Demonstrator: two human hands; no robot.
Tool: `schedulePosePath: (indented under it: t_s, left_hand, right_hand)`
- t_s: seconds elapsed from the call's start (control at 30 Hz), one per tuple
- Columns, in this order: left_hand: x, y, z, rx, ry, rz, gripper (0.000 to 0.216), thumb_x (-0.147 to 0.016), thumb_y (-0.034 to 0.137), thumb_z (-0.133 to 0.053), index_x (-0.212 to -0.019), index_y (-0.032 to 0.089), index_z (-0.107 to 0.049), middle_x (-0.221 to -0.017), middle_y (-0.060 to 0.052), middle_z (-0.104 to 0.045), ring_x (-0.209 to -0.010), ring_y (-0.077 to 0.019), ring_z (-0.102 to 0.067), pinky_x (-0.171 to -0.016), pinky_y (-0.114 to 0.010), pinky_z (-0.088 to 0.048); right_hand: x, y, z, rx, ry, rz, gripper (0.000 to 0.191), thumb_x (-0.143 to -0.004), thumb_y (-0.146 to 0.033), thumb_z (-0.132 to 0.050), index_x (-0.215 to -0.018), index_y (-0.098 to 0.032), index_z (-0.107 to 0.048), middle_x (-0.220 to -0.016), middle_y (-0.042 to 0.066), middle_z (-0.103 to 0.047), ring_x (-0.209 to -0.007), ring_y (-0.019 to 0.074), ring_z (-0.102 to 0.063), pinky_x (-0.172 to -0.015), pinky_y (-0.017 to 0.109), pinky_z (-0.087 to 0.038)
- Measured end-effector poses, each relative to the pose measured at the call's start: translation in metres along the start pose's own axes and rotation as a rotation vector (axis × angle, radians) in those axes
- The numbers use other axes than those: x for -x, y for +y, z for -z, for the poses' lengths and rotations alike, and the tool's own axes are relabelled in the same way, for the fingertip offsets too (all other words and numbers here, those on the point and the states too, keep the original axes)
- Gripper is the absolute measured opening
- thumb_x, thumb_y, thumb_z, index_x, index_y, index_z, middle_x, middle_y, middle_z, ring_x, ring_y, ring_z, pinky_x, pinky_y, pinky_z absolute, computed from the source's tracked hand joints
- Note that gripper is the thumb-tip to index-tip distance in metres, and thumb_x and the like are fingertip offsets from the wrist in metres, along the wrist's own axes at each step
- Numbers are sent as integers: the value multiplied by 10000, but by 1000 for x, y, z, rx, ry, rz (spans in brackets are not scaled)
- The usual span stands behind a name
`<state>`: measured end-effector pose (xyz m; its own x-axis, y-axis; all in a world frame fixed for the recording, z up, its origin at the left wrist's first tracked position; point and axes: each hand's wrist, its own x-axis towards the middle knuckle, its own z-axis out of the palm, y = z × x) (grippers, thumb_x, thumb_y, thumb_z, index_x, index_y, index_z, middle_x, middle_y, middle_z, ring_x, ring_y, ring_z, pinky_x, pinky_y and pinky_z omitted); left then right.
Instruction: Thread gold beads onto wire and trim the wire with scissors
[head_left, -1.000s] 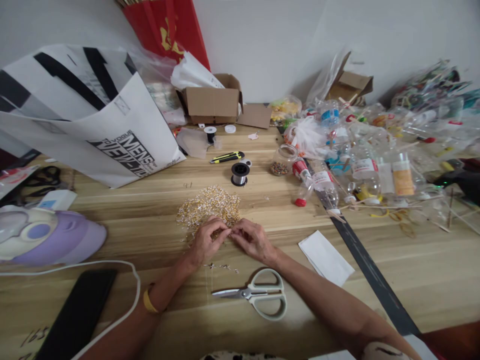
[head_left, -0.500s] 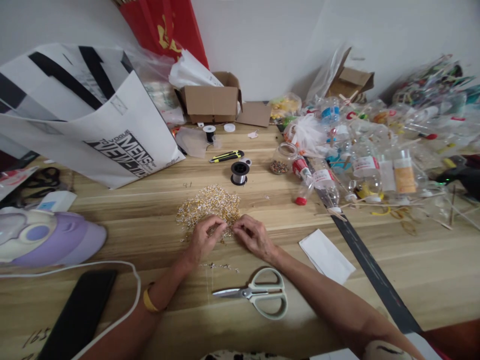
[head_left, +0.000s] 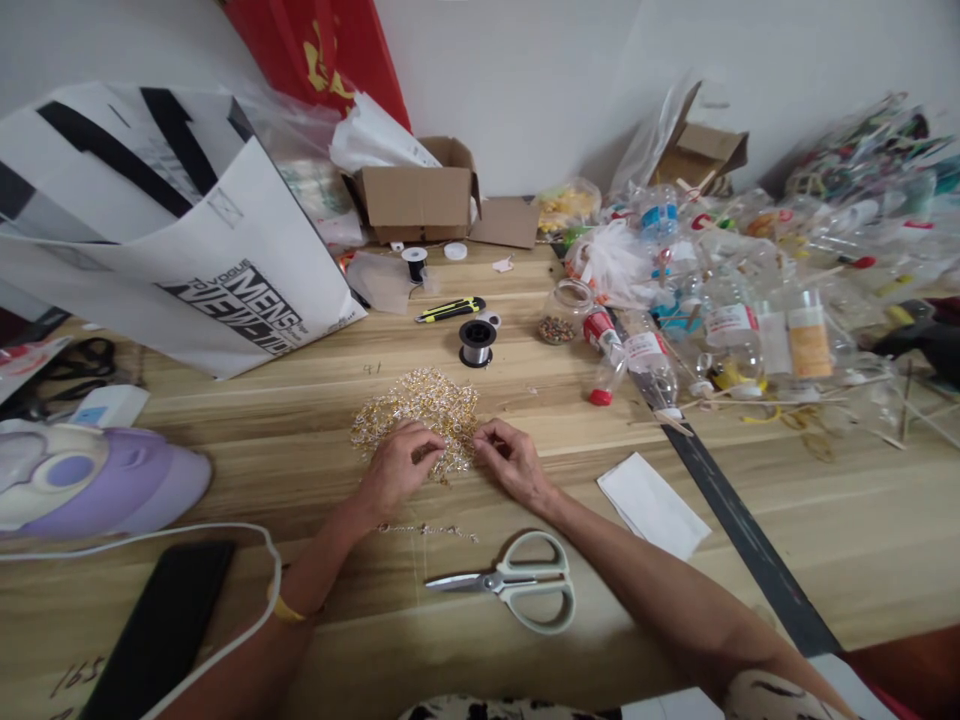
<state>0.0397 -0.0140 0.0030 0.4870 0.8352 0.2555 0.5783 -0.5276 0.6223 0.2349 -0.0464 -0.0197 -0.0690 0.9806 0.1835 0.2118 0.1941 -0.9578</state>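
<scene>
A heap of small gold and white beads or chain bits (head_left: 416,405) lies on the wooden table (head_left: 225,470). My left hand (head_left: 397,470) rests at the heap's near edge with fingers curled, pinching into the beads. My right hand (head_left: 511,462) sits just right of it, fingers pinched together on a tiny piece I cannot make out. A short beaded strand (head_left: 427,530) lies on the table below my hands. Scissors with pale green handles (head_left: 514,585) lie nearer to me.
A spool of clear thread (head_left: 478,342), a yellow utility knife (head_left: 450,310) and a jar of beads (head_left: 561,317) stand beyond the heap. Plastic bottles (head_left: 720,300) crowd the right. A white shopping bag (head_left: 187,240), a purple device (head_left: 90,480), a black phone (head_left: 157,630) and white paper (head_left: 651,505) surround me.
Both hands have shifted slightly away from me into the bead heap and drawn a little apart; the camera tilted a bit downward.
</scene>
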Motion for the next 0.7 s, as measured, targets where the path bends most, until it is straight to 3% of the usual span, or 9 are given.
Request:
schedulePosePath:
  t_s: [0.33, 0.7]
  left_hand:
    - [4, 2, -3, -190, -133, -162, 98, -815, 141, -599, -754, 170, -671, -749, -54, -625, -815, -201, -496, -751, -321, -418]
    - [5, -3, -7, -205, -117, -182, 168, -860, 156, -527, -763, 172, -662, -760, -52, -604, -829, -199, -487, -763, -338, -425]
  right_hand:
    - [0, 1, 0, 22, -13, 8, 163, -837, -301, -546, -784, -151, -580, -682, 6, -560, -597, 114, -490, -530, 216, -390]
    - [-1, -2, 0, -9, -4, -13, 184, -829, -325, -553, -769, -153, -580, -684, 7, -563, -609, 116, -493, -547, 221, -396]
